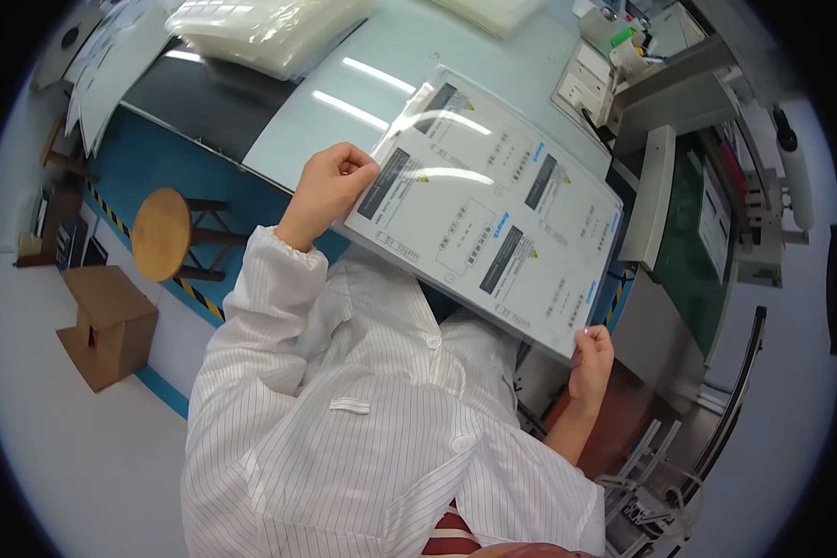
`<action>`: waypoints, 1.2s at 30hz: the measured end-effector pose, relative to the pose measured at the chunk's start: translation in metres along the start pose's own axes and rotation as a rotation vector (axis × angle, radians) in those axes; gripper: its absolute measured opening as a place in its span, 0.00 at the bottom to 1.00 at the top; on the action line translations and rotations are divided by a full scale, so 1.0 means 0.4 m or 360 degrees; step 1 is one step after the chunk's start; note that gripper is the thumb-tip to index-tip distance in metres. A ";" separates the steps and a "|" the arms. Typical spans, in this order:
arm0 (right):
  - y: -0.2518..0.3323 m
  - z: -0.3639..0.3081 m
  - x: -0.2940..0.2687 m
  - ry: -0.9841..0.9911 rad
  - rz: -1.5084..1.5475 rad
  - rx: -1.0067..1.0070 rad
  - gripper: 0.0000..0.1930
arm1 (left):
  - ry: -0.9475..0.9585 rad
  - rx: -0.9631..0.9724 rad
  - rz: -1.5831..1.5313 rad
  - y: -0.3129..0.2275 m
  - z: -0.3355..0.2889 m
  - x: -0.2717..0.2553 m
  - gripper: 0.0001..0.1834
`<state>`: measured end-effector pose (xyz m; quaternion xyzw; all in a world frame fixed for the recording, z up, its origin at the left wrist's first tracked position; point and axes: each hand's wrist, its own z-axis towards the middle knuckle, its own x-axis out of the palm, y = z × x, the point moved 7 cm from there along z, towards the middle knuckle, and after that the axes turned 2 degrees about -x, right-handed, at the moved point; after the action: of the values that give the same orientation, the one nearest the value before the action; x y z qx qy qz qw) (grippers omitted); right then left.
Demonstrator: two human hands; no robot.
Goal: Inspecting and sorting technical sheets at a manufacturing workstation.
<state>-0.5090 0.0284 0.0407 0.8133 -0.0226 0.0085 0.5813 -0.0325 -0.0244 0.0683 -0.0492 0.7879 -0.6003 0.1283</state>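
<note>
A large glossy printed plastic sheet, pale with repeated dark panels and blue marks, lies slanted in front of me, partly over the table's near edge. Its near edge looks thick, like a stack; I cannot tell how many layers there are. My left hand is closed in a pinch at the sheet's left edge. At the near right corner, the thumb and fingers of my right hand pinch the sheet. Light streaks reflect across its surface.
Clear plastic-wrapped sheets lie on the pale worktable. A round wooden stool and a cardboard box stand at left. To the right are a grey machine frame, a socket panel and a green-topped surface.
</note>
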 end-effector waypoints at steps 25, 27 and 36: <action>0.075 -0.044 0.092 -0.0833 -0.1225 -0.0464 0.07 | -0.0303 0.0362 0.0933 -0.053 -0.009 0.041 0.14; 0.073 -0.039 0.099 -0.0798 -0.1277 -0.0373 0.07 | -0.0287 0.0347 0.0956 -0.044 -0.008 0.033 0.14; 0.081 -0.064 0.134 -0.0934 -0.1720 -0.0452 0.12 | -0.0241 0.0363 0.1045 -0.035 0.002 0.024 0.13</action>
<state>-0.4564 0.0406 0.0818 0.5933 0.2321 -0.5130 0.5753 -0.0426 -0.0312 0.0800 0.1770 0.6777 -0.6059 0.3773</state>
